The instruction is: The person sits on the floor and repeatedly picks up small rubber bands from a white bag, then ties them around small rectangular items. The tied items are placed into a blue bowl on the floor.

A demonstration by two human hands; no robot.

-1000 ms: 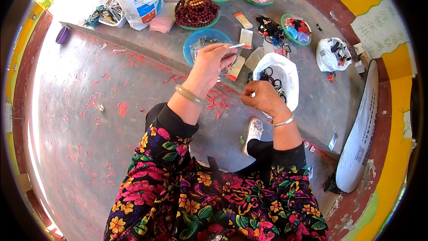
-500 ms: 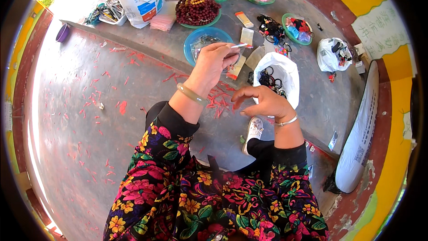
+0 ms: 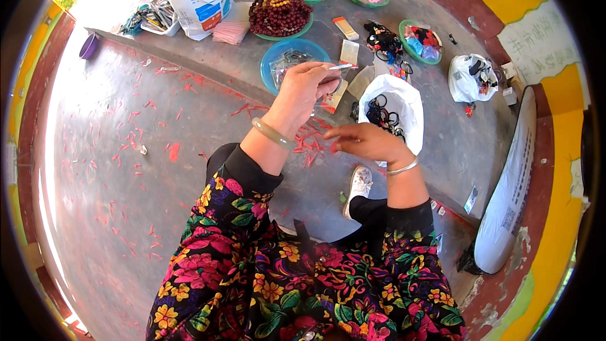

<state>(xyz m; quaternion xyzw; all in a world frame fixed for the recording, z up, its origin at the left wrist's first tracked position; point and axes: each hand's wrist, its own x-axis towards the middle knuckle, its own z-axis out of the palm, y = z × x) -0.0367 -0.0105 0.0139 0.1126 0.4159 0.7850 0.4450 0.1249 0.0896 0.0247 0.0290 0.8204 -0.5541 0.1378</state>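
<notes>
My left hand (image 3: 304, 91), with a pale bangle at the wrist, is raised above the rim of a blue basin (image 3: 268, 66). Its thumb and fingers pinch what looks like a small clear plastic bag (image 3: 341, 66), whose edge shines white; the fingers hide most of it. Lower and to the right is my right hand (image 3: 369, 142), wearing a silver bracelet, its fingers stretched leftward and apart from the bag. A small red spot shows by its fingertips, and I cannot make out what it is. Right behind this hand stands a white bag (image 3: 410, 110) of black hair ties (image 3: 383, 113).
Dark red bead strings (image 3: 278, 16) fill a green basin. Beyond are more basins of packaged goods, a white carrier bag (image 3: 197, 0) and a tray of tools (image 3: 161, 16). Red scraps (image 3: 309, 142) litter the floor. A stuffed white bag (image 3: 470, 79) and a long silvery panel (image 3: 508, 189) stand right.
My right hand has turned, its fingers now straighter and its thumb less visible. My left hand stays nearly still with the plastic bag, whose edge has shifted slightly.
</notes>
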